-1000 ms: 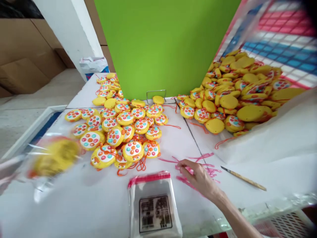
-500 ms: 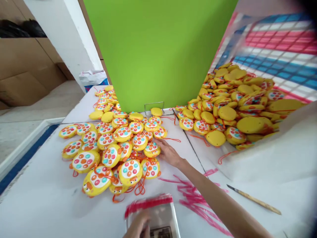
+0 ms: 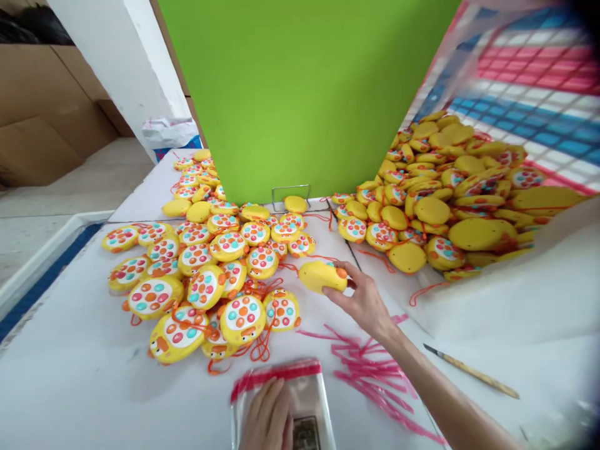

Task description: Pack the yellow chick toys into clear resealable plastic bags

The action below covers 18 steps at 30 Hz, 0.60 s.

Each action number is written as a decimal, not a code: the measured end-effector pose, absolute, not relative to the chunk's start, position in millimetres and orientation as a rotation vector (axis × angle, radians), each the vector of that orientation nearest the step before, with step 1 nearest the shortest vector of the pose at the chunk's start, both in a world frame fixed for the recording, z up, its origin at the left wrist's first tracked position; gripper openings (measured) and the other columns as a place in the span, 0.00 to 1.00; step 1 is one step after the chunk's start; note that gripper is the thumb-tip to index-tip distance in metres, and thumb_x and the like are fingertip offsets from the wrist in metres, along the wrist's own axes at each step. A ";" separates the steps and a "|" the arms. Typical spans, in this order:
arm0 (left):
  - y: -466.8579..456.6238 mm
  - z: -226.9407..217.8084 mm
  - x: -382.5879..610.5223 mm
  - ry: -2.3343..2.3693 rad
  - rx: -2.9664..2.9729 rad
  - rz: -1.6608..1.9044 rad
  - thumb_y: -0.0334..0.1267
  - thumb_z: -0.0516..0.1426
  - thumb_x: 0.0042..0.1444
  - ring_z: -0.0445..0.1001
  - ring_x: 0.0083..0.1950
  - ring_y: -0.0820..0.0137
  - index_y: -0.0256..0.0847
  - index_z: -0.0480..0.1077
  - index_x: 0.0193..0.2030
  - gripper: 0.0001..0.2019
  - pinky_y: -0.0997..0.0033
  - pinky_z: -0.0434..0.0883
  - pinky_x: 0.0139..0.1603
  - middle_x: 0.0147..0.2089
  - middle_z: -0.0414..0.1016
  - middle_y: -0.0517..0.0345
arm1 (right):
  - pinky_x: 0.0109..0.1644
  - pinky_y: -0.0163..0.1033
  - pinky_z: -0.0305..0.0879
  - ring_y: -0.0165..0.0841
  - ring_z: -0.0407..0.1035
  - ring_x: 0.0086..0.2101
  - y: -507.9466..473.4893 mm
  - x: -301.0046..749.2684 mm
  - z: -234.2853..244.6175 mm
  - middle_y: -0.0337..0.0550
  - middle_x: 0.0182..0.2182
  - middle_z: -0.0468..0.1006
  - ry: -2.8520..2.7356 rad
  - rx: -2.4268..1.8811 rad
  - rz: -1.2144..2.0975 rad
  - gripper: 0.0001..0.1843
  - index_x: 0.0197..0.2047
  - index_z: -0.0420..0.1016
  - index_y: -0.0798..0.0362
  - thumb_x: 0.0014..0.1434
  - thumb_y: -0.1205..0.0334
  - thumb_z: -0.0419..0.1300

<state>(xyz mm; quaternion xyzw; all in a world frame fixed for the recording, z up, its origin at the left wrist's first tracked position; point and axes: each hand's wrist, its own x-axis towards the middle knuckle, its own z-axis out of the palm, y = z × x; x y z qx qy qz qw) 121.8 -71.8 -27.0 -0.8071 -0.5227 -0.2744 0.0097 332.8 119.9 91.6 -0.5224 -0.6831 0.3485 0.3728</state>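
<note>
Between the thumb and fingers of my right hand [image 3: 363, 297] is a yellow duck-shaped toy [image 3: 319, 277], lifted off the table with its plain back showing. An orange cord trails from its left end. My left hand [image 3: 269, 415] lies over a clear plastic bag [image 3: 309, 397] with a red strip along its top edge, its fingers stretched out flat. Dark print shows on the bag beside the fingers. To the left, similar duck toys [image 3: 242, 319] lie in a spread pile, mostly with white faces and coloured dots up.
A bigger heap of duck toys [image 3: 431, 212] rises at the right beside a grid-patterned panel. Pink strips [image 3: 370, 375] and a craft knife [image 3: 471, 370] lie on the white table. A tall green board [image 3: 300, 94] stands behind, with a wire stand [image 3: 291, 187] at its foot.
My right hand has picked up a duck toy from the pile's right edge, drawn it rightward and turned its back up. My left hand's fingers have flattened on the bag.
</note>
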 end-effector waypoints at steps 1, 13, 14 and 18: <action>-70.0 -23.0 124.5 -1.615 -2.494 -0.807 0.35 0.53 0.57 0.76 0.48 0.60 0.38 0.70 0.49 0.14 0.66 0.74 0.45 0.48 0.78 0.47 | 0.44 0.39 0.69 0.36 0.71 0.40 108.4 329.2 96.4 0.44 0.41 0.74 -1.711 -1.324 0.939 0.20 0.49 0.67 0.53 0.54 0.58 0.62; -75.8 -5.4 148.9 -1.789 -2.545 -0.655 0.28 0.50 0.59 0.70 0.47 0.60 0.36 0.68 0.47 0.11 0.58 0.70 0.45 0.47 0.72 0.46 | 0.51 0.41 0.64 0.36 0.66 0.47 6.2 305.3 78.5 0.46 0.48 0.69 -1.882 -1.191 1.050 0.22 0.55 0.62 0.50 0.57 0.73 0.54; -76.3 -6.0 149.3 -1.791 -2.524 -0.627 0.29 0.51 0.59 0.70 0.48 0.59 0.34 0.67 0.49 0.12 0.58 0.70 0.45 0.48 0.72 0.45 | 0.52 0.41 0.64 0.36 0.65 0.48 1.9 305.6 78.2 0.47 0.49 0.68 -1.910 -1.185 1.045 0.22 0.55 0.61 0.50 0.59 0.73 0.53; -76.7 -3.2 151.7 -1.849 -2.516 -0.531 0.28 0.51 0.59 0.70 0.44 0.61 0.35 0.65 0.52 0.14 0.59 0.70 0.43 0.45 0.72 0.47 | 0.50 0.42 0.65 0.37 0.66 0.48 -10.9 305.9 77.1 0.47 0.48 0.67 -1.957 -1.228 1.063 0.20 0.57 0.58 0.48 0.63 0.70 0.49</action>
